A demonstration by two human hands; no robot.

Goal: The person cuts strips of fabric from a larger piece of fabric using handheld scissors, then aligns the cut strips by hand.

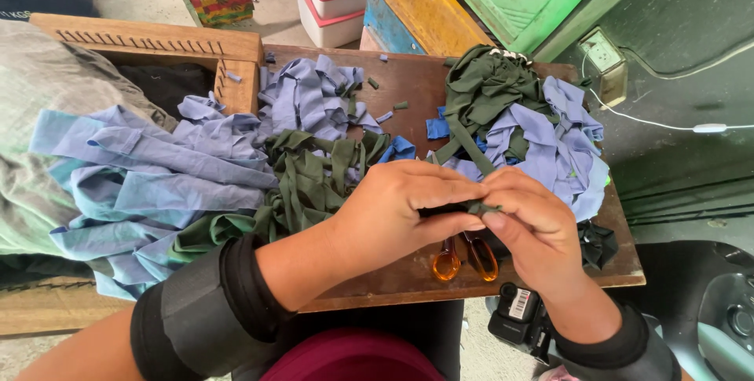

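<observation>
Both hands, left hand (400, 212) and right hand (530, 228), pinch a green strip (481, 208) in pressed-together fingers just above the scissors (465, 257) on the counter (408, 86); it looks soft, light, best gripped near its end.

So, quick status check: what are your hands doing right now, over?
Left hand and right hand both pinching a dark green fabric strip. Orange-handled scissors lying underneath on the wooden table. Nothing in the way.

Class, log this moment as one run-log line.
left hand: pinching green fabric strip | right hand: pinching same strip | scissors: on table, under hands
</observation>
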